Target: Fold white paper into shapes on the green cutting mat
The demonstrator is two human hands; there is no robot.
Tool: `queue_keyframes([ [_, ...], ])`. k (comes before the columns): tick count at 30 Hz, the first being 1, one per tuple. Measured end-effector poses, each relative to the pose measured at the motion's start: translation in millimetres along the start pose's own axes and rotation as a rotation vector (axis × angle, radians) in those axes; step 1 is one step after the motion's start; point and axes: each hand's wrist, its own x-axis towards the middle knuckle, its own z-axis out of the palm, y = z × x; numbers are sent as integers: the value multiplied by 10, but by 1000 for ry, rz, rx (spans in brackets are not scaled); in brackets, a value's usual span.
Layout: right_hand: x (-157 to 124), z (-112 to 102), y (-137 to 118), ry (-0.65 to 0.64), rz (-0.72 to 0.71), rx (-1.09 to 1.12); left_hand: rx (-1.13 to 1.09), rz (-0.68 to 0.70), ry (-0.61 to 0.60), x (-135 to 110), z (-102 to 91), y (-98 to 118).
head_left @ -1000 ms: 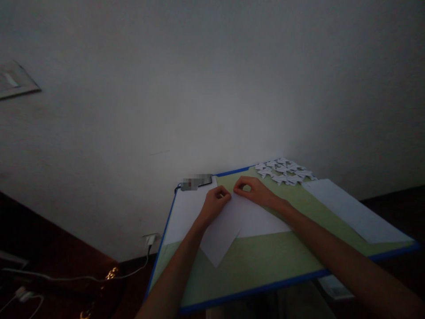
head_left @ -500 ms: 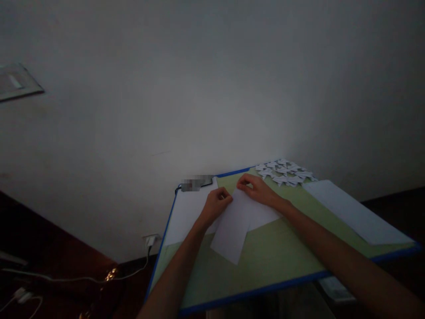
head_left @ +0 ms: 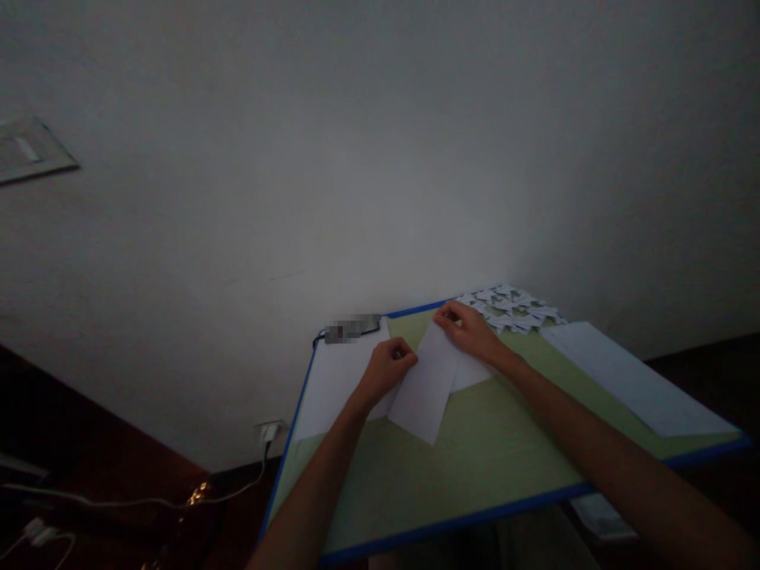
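Note:
A white sheet of paper [head_left: 424, 392] hangs tilted between my hands over a pale green tabletop [head_left: 463, 459]. My left hand [head_left: 392, 366] is closed, pinching the sheet's left edge with thumb and forefinger. Higher up and to the right, my right hand [head_left: 466, 326] pinches the top corner of the same sheet. Behind it, another white paper [head_left: 475, 374] shows partly, its upper part covered by my right hand and the held sheet. Left of my left hand, more white paper [head_left: 336, 388] lies flat on the table.
Several small folded white paper pieces [head_left: 514, 307] cluster at the table's back right. A stack of white paper [head_left: 629, 380] lies along the right edge. A blurred dark object [head_left: 353, 327] sits at the back left, near the wall [head_left: 380, 174]. A plug [head_left: 269, 431] is in the wall socket.
The held sheet has shifted up and to the right. My right hand moved slightly right and away from me, while my left hand stayed nearly in place.

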Motion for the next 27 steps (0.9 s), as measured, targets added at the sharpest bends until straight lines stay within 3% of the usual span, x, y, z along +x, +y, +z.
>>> queue_keyframes([
  [8,-4,1,-12,20,15,-22,15,-19,-12,-8,10,47],
  [27,66,-203,169,250,162,-35,108,20,-51,-35,-64,105],
])
